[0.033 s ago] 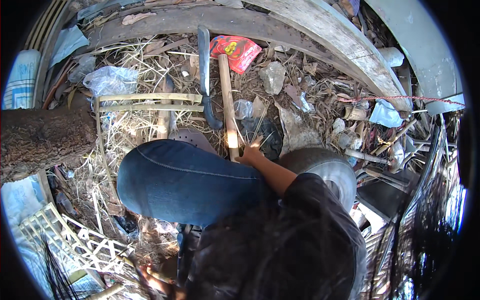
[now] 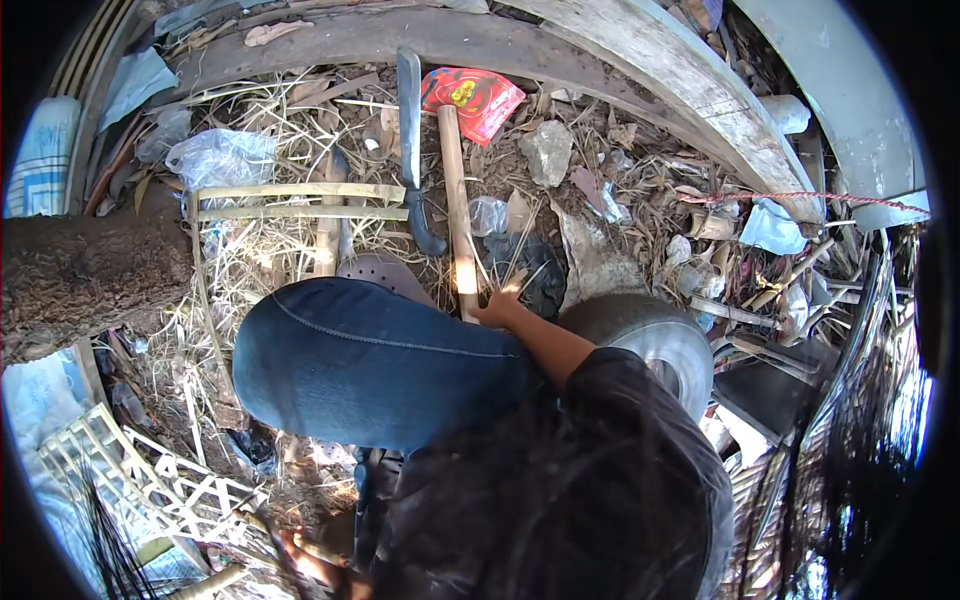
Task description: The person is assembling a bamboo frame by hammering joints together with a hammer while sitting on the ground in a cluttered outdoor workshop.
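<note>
Across the whole view almost nothing has changed: the upper ground sits a touch higher than in the earlier frame, which suggests a small tilt of your head, so the work in hand appears to stand at the same point. Your denim-clad leg [image 2: 370, 365] fills the middle, bent as before, with the rough log [image 2: 90, 285] lying to its left and the small tyre [image 2: 625, 315] beside your right arm, both where they were. The bamboo lattice [image 2: 150, 480] stays at lower left; near it, what looks like your left hand [image 2: 310, 560] is too blurred to tell whether it grips anything. Ahead of your knee, the machete [image 2: 410, 130] lies left of the round wooden pole [image 2: 456, 190], whose far end reaches the red packet [image 2: 482, 105]. Your right hand [image 2: 500, 308] remains at the pole's near end, seemingly touching it, but you cannot tell from here whether its fingers wrap the wood.
</note>
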Tool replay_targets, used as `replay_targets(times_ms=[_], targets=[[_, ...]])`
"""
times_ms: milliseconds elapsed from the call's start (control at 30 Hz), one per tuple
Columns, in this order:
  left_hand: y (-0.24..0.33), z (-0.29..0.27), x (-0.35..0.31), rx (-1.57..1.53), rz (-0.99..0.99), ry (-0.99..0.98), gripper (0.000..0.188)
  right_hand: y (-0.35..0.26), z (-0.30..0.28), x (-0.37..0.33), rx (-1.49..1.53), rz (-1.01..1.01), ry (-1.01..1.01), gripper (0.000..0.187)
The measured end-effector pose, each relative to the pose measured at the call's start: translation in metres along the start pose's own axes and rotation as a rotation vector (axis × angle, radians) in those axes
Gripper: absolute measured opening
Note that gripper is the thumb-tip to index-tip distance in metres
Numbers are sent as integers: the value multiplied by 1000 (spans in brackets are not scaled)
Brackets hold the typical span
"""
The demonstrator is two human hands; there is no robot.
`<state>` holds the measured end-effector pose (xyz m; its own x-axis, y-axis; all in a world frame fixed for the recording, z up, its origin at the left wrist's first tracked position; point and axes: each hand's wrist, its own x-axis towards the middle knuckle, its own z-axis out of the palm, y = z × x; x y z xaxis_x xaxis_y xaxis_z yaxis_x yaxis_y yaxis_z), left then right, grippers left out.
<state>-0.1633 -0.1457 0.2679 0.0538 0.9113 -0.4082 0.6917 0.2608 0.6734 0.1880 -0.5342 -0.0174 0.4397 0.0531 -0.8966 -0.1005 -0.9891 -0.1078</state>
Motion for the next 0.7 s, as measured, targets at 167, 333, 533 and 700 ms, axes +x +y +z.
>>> replay_targets(times_ms=[167, 333, 533, 700], targets=[[-4, -2, -2, -11, -14, 40, 41, -40, -56, -41, -104, -152, -534, 74], [-10, -2, 0, -25, -24, 35, 42, -19, -47, -60, 584, 46, -947, 73], [-18, -10, -2, -53, -25, 43, 44, -9, -64, -83, 891, 64, -1067, 72], [-24, -17, -7, -65, -23, 65, 45, 3, -100, -93, 935, -37, -1056, 76]])
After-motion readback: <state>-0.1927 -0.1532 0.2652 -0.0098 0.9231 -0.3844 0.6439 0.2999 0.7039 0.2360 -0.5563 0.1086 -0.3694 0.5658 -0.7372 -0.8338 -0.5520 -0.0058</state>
